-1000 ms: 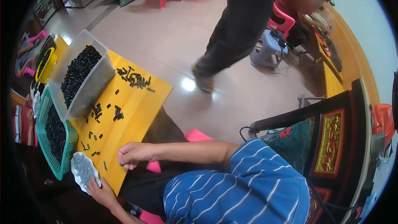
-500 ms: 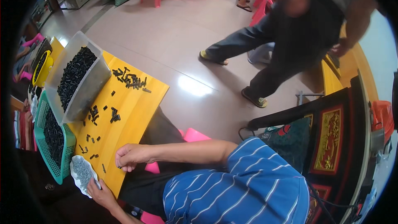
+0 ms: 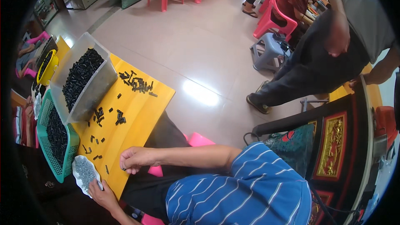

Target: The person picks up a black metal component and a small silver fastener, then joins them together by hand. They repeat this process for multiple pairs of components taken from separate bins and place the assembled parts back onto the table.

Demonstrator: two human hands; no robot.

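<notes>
My right hand (image 3: pixel 134 159) is closed above the near edge of the yellow table. A small black piece (image 3: pixel 123 169) peeks out under its fingers. My left hand (image 3: pixel 103 195) reaches over the rim of a white scalloped dish (image 3: pixel 78 161), fingers stretched out and slightly apart. Small silvery metal bits (image 3: pixel 85 172) fill the dish; they are too small to name. Between my hands and the bins, short black cylindrical pieces (image 3: pixel 120 117) lie scattered on the tabletop (image 3: pixel 141 110). One thin black piece (image 3: pixel 107 169) rests near my right hand.
A translucent bin (image 3: pixel 109 75) and a green basket (image 3: pixel 71 143), both full of black pieces, stand at the table's left side. A yellow basket (image 3: pixel 53 60) sits behind. Someone in dark trousers (image 3: pixel 300 73) stands at right, near a grey stool (image 3: pixel 271 52). Pink chairs (image 3: pixel 283 21) stand farther off.
The standing person has moved right, uncovering the grey stool and a seated person. The view has shifted slightly. My hands keep nearly the same places.
</notes>
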